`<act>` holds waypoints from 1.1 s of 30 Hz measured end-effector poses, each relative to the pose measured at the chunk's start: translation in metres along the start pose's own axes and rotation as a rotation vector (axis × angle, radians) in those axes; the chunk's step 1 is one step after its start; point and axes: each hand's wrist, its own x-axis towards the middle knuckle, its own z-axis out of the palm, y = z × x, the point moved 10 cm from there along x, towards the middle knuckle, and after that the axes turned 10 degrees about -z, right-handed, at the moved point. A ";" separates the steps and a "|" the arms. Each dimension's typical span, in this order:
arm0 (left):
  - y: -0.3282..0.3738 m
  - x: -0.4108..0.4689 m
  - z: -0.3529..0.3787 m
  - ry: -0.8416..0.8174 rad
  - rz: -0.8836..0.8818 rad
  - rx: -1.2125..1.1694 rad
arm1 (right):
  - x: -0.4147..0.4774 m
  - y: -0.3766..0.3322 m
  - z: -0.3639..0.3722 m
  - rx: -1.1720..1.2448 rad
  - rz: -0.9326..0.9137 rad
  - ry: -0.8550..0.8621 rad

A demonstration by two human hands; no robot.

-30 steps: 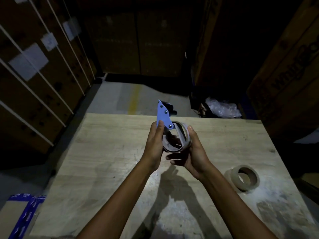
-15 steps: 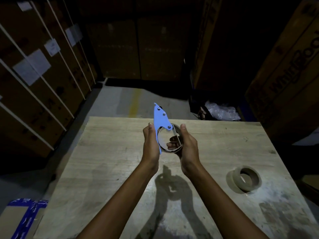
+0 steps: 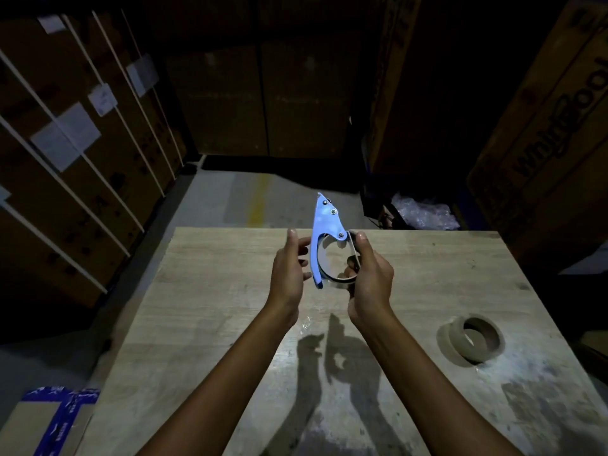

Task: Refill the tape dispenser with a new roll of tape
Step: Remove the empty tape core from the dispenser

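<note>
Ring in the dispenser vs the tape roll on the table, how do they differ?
The ring in the dispenser is thin-walled; the tape roll looks thick-walled.
The ring is held up in both hands, left hand and right hand; the roll lies untouched on the table.
Both are round with an open middle.

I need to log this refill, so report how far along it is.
Done: nothing certain; the ring of the blue tape dispenser appears see-through, with no full roll seated. In hand: the right hand grips the ring while the left hand steadies the blue side plate, above the wooden table. Left: the brown roll of tape lies on the table untouched and must still be picked up and loaded.
</note>
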 end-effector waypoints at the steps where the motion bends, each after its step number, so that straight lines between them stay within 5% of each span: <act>1: 0.003 0.000 0.001 0.004 0.025 0.032 | 0.001 -0.008 -0.001 -0.067 -0.099 -0.008; 8: -0.011 0.002 0.028 -0.171 -0.104 -0.085 | -0.024 -0.057 0.020 -0.791 -0.846 -0.136; 13: -0.025 0.009 0.038 -0.276 -0.262 -0.253 | -0.034 -0.060 0.026 -0.941 -0.975 -0.165; 21: -0.019 0.017 0.050 -0.435 -0.138 -0.301 | -0.040 -0.049 0.040 -0.842 -0.979 -0.459; 24: -0.027 0.021 0.048 -0.493 -0.246 -0.493 | -0.031 -0.060 0.026 -0.816 -0.990 -0.327; 26: -0.033 0.022 0.050 -0.544 -0.315 -0.597 | -0.013 -0.055 0.011 -0.748 -0.798 -0.178; 29: -0.040 0.030 0.048 -0.555 -0.313 -0.626 | 0.010 -0.023 0.006 -0.630 -0.430 -0.202; 33: -0.042 0.032 0.051 -0.601 -0.320 -0.662 | 0.007 -0.013 0.017 -0.558 -0.358 -0.295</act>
